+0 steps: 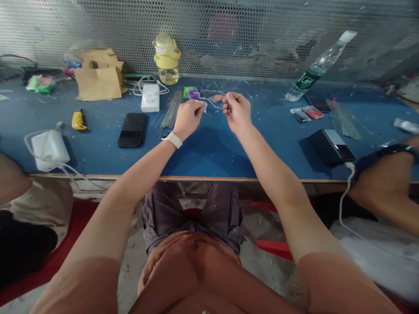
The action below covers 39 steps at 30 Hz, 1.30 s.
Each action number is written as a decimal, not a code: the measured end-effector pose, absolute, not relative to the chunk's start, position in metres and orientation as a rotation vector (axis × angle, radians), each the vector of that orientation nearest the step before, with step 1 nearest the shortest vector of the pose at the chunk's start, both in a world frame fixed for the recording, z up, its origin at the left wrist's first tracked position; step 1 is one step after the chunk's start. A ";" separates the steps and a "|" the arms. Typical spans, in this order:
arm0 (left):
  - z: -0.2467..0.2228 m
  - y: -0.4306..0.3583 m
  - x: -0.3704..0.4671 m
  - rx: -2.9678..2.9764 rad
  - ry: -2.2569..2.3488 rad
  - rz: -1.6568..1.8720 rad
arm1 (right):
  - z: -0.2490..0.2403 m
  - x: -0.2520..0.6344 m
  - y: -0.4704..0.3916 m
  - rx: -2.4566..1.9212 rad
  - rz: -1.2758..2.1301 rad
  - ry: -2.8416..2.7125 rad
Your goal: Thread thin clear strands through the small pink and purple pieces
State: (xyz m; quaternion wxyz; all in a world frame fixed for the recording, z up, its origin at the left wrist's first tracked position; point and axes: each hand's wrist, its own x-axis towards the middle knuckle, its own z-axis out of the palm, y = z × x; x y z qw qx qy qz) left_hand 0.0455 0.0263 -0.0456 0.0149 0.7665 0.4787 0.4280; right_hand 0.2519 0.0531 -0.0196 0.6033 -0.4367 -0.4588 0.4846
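Thin twisted wire (214, 104) stretches between my two hands above the blue table (209, 152). My left hand (189, 117), with a pale band on its wrist, is closed on the wire's left part. The fingertips of my right hand (238, 111) pinch its right end. Just beyond my left hand lie a purple packet (194, 94) and a green packet (187, 90). Behind the wire is a small packet with orange-brown contents (218, 98). A bundle of thin grey wires (172, 109) lies to the left of my left hand.
A black phone (132, 130), white charger (150, 98) and yellow-lidded bottle (167, 59) stand or lie leftward. Rightward are a tilted water bottle (307, 80), a black power bank (332, 147) and small packets (307, 114). People's arms show at both sides. A perforated metal panel (131, 30) rises behind.
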 end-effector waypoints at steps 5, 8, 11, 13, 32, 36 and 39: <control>-0.044 0.024 0.047 2.349 1.542 1.205 | -0.024 0.254 0.056 -1.027 1.110 -1.123; -0.045 0.025 0.046 2.369 1.549 1.119 | -0.029 0.257 0.060 -1.021 1.110 -1.171; -0.049 0.028 0.045 2.394 1.535 1.062 | -0.033 0.260 0.064 -1.017 1.121 -1.198; -0.053 0.029 0.044 2.398 1.546 1.030 | -0.035 0.262 0.066 -1.035 1.137 -1.198; -0.035 0.012 0.042 2.310 1.703 0.837 | -0.037 0.267 0.070 -1.053 1.169 -1.208; -0.039 0.016 0.039 2.361 1.628 0.934 | -0.032 0.267 0.066 -1.074 1.176 -1.183; -0.045 0.020 0.039 2.412 1.523 1.018 | -0.029 0.267 0.064 -1.095 1.167 -1.170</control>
